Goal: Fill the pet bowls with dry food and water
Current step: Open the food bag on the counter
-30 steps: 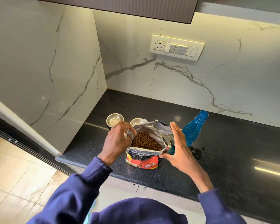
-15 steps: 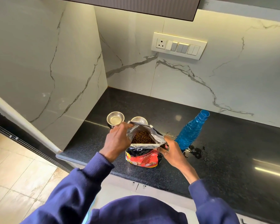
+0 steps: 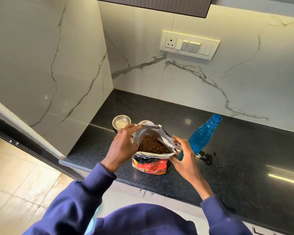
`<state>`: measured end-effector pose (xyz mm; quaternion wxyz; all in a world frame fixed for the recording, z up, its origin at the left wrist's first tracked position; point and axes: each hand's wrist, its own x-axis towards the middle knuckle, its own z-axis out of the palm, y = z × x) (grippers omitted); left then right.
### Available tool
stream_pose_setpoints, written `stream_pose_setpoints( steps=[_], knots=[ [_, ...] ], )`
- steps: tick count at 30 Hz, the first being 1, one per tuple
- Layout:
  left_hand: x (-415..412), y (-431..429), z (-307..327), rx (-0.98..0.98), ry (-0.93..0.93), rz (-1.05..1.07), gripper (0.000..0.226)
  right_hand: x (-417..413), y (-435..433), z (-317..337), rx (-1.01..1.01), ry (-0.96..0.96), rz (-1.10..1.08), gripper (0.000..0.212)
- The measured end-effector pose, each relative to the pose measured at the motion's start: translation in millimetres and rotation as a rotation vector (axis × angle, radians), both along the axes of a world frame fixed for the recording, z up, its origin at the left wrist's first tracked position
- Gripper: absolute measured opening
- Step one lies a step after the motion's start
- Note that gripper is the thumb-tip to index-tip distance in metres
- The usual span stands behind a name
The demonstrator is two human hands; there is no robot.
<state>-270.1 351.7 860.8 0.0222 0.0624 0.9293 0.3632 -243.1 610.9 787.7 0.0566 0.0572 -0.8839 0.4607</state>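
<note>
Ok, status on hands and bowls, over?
Hands: left hand, right hand gripping food bag mouth. Bag upright, open. No kibble in left bowl; second bowl mostly behind bag.

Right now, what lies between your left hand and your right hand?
In the head view, the open food bag, kibble showing, stands between the left hand and right hand; each holds its rim.

Top: dark blue-violet sweatshirt (image 3: 143,219), plain.
Sleeves (image 3: 78,200): long, with ribbed cuffs (image 3: 107,173).
Hands: left hand (image 3: 124,146) and right hand (image 3: 183,160) bare.
</note>
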Motion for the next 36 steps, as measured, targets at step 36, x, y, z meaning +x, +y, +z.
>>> stream_pose_setpoints(
  steps=[36],
  knots=[
    [-46.4,-5.2,-28.6,1.075,-0.874,0.382,0.038,-137.2,-36.0,42.5,0.524,0.011,-0.003,0.022]
  ],
)
